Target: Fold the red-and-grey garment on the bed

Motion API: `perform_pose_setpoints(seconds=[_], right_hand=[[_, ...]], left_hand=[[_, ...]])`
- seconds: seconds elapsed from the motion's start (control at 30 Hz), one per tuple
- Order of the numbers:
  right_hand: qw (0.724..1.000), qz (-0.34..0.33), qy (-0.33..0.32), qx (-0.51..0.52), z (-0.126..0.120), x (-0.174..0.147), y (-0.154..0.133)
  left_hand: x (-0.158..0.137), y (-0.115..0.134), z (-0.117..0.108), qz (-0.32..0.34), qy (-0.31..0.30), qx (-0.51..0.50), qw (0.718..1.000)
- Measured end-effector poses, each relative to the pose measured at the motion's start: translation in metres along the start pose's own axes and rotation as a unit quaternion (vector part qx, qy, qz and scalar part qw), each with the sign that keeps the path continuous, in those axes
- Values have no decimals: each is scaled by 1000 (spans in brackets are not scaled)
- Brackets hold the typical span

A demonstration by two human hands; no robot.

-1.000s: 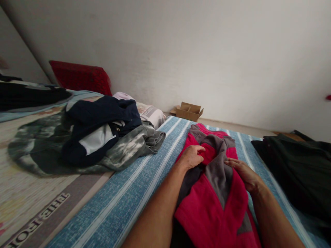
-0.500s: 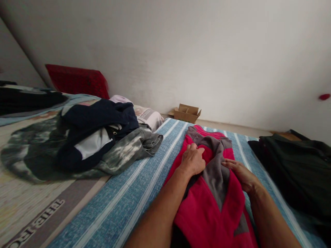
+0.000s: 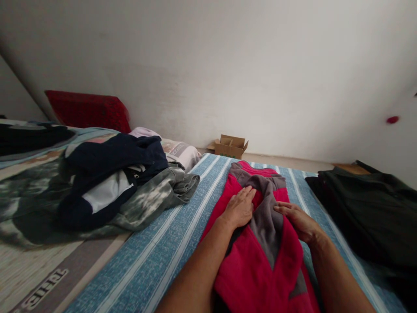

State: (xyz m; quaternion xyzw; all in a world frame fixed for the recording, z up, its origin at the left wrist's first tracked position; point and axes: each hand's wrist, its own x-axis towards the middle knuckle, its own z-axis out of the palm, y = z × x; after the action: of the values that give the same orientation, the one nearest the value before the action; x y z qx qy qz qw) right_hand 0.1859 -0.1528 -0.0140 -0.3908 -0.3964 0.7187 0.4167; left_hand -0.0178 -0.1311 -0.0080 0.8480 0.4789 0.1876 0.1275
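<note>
A red and grey fleece garment (image 3: 260, 261) lies lengthwise on a blue striped sheet (image 3: 163, 252) in front of me. My left hand (image 3: 240, 208) rests flat on its red left side, fingers spread and pointing away. Palm down on the right side of the grey panel lies my right hand (image 3: 298, 221), fingers extended to the left. Neither hand grips the cloth.
A heap of clothes lies to the left: a navy jacket (image 3: 110, 165) over a camouflage garment (image 3: 153, 195). A dark green garment (image 3: 368, 208) lies at the right. A red pillow (image 3: 86, 111) and a small cardboard box (image 3: 230, 145) stand by the white wall.
My left hand has opened from a closed grip on the red cloth and now lies flat on it. My right hand has stayed in place. The view has shifted slightly right.
</note>
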Motion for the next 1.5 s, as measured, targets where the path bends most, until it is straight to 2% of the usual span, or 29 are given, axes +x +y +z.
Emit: perform_pose_setpoints(seconds=[0.1,0.17,0.27,0.4,0.5,0.67,0.87,1.0,1.17,1.33,1.5], right_hand=[[1000,2,1,-5,2,-2,-2],[1000,3,1,-6,3,-4,-2],[1000,0,0,1,3,-3,-3],[1000,-11,9,12,0,-1,-4],[1000,-6,14,12,-2,0,-4],[1000,0,12,7,4,-5,-6],[999,11,-33,8,12,-10,-9],[998,2,1,69,8,-3,-6],[987,38,12,158,6,3,-1],[978,54,29,202,6,4,0],[981,56,19,186,2,6,0]], left_hand=[[0,-1,1,-5,-18,-12,1000],[1,-1,1,-5,-4,-38,999],[2,-2,-3,-26,57,-126,990],[5,-11,-8,-79,143,-254,953],[6,-21,-10,-113,184,-292,932],[3,-26,-10,-133,165,-264,941],[1,-19,-15,-131,145,-241,951],[2,-20,-14,-106,122,-232,959],[2,-17,-12,-82,104,-183,974],[-1,3,-17,-113,140,-53,982],[1,15,-12,-168,105,-60,978]])
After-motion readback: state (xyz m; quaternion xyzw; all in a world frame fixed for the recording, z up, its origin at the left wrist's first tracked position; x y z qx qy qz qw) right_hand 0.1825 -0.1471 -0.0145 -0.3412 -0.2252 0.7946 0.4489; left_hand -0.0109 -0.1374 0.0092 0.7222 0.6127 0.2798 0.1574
